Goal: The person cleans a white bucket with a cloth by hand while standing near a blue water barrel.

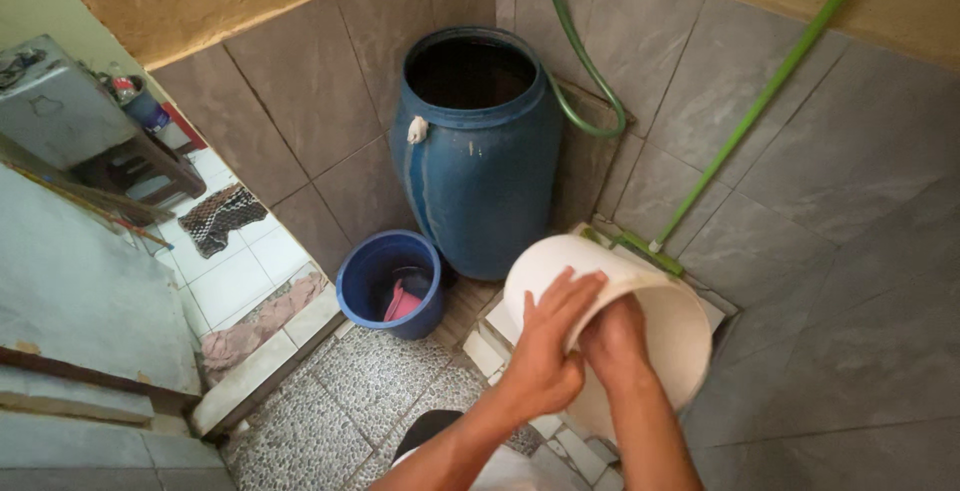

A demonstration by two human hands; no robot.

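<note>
A white plastic bucket (668,323) is tilted on its side low in the view, with its mouth turned towards me. My left hand (548,343) grips it at the rim, fingers spread over the outer wall. Just inside the mouth, my right hand (612,339) presses against the inner wall. Its fingers are curled and partly hidden behind the left hand, so I cannot tell whether it holds anything.
A tall blue barrel (478,166) stands open in the tiled corner, with a green hose (583,61) hanging beside it. A green-handled mop (752,111) leans against the right wall. A small blue bucket (388,283) holds something pink. The doorway step (262,356) and a patterned mat (220,217) lie to the left.
</note>
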